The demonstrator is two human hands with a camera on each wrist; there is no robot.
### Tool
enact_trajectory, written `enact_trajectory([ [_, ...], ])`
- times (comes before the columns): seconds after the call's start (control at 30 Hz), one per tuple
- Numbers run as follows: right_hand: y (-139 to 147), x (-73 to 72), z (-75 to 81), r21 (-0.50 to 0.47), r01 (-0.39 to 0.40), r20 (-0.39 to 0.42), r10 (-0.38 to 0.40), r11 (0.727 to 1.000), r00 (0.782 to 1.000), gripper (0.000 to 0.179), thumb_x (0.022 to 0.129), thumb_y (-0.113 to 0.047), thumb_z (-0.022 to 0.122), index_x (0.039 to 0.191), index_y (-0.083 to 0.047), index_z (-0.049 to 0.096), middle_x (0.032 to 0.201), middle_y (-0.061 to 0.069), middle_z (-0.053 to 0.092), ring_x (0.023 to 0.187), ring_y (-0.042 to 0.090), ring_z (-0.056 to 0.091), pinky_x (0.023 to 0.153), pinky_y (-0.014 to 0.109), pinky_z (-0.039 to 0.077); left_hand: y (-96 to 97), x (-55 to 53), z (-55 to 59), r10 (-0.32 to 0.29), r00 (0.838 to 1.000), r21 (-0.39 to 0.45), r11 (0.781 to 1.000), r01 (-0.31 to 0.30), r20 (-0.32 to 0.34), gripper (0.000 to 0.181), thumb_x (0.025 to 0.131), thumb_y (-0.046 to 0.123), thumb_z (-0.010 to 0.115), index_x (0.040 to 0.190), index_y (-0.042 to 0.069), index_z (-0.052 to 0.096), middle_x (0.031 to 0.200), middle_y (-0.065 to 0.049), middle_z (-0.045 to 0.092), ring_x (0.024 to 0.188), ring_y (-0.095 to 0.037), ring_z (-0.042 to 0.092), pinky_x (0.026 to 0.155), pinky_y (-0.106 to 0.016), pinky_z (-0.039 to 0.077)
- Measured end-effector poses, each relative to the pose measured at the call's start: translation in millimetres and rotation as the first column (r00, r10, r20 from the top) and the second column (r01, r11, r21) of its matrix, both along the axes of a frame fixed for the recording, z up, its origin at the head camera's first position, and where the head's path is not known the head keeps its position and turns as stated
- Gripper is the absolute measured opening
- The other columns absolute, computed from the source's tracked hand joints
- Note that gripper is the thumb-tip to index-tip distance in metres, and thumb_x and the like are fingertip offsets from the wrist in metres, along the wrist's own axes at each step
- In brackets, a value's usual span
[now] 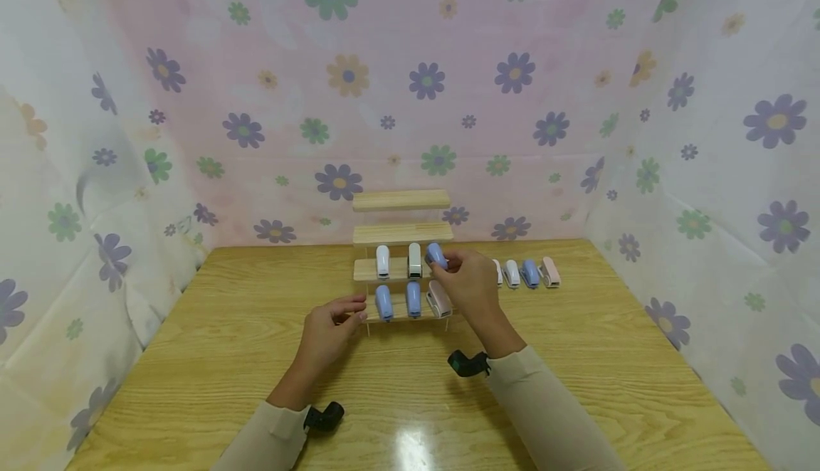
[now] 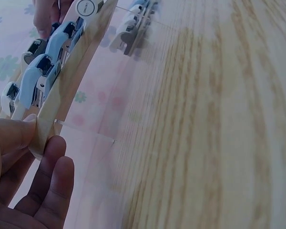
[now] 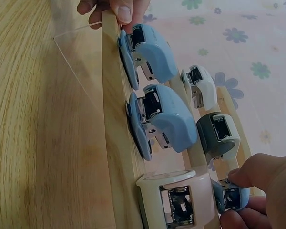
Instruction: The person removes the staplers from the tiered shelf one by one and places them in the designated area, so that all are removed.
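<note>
My right hand [image 1: 472, 292] grips a small blue stapler [image 1: 436, 255] at the right end of the second step of a wooden tiered rack [image 1: 402, 235]. On that step also stand a white stapler [image 1: 382, 261] and a white-and-dark one [image 3: 218, 136]. The lowest step holds two blue staplers, one at the left [image 1: 384, 302] and one in the middle [image 1: 413, 299], plus a pale pink stapler [image 1: 438, 299] at its right end. With thumb and fingers, my left hand [image 1: 329, 334] pinches the left end of the lowest step, as the left wrist view shows.
Right of the rack, a row of several staplers stands on the wooden table [image 1: 256, 364]: a white one [image 1: 512, 273], a blue one [image 1: 530, 272], a pink one [image 1: 549, 272], and another partly hidden by my right hand. Flower-print cloth [image 1: 384, 87] hangs behind and on both sides.
</note>
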State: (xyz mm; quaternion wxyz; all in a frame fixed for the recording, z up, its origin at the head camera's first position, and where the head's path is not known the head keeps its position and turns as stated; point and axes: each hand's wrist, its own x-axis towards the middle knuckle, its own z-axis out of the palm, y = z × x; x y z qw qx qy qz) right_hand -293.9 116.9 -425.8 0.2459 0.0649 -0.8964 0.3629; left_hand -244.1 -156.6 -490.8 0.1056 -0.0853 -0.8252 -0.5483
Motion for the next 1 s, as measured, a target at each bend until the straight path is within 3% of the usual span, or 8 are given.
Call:
enact_trajectory([
  [0.4,12,0.4,-3.3,-0.052,-0.014,-0.037,0.012,0.999,0.999,0.025,0.088,-0.028,0.084,0.103,-0.008,0.08,0.085,0.004,0.077,0.073,0.015,0.073,0.064,0.035,0.061,-0.4,-1.0,-0.7,-0.005,1.0,-0.012,1.0,0.005,-0.014,0.021,0.096,0.014,0.076,0.114,0.004,0.08,0.129,-0.002,0.074,0.11,-0.023,0.072,0.076,-0.02,0.057],
  [0.73,27,7.0,-0.8,-0.04,0.003,-0.141,-0.008,0.999,0.99,0.025,0.088,-0.027,0.084,0.1,-0.005,0.08,0.084,0.008,0.078,0.071,0.019,0.075,0.062,0.039,0.062,-1.2,-0.6,1.5,0.002,1.0,-0.022,1.0,-0.002,0.002,0.02,0.096,0.016,0.076,0.113,0.007,0.081,0.128,0.002,0.074,0.112,-0.021,0.071,0.078,-0.02,0.057],
  [1.0,43,8.1,-9.4,-0.048,0.03,-0.143,-0.037,0.998,0.989,0.026,0.088,-0.029,0.084,0.101,-0.007,0.08,0.085,0.007,0.078,0.072,0.019,0.076,0.063,0.04,0.062,-1.1,-1.4,0.1,0.0,1.0,-0.038,0.999,0.0,0.004,0.02,0.097,0.019,0.076,0.114,0.008,0.081,0.128,0.004,0.074,0.115,-0.018,0.07,0.08,-0.021,0.057],
])
